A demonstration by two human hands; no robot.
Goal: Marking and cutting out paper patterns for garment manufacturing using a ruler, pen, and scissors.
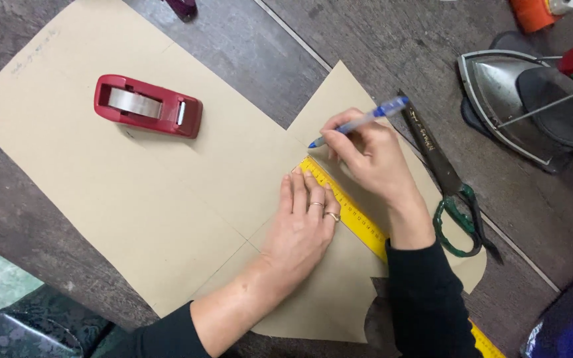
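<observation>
Soft, even light falls from above, moderately bright, leaving only faint shadows beside the fingers (310, 189) on the brown paper (167, 192). The iron (512, 99) far right of them shows dull glare; frame corners look dim and slightly soft

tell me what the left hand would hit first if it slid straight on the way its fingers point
Probably the yellow ruler: the left hand lies flat on the brown paper, fingertips almost at the ruler's near edge.

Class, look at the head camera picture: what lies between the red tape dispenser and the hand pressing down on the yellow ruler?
Only bare brown paper lies between the tape dispenser and the left hand on the ruler, as the head view shows.
</observation>
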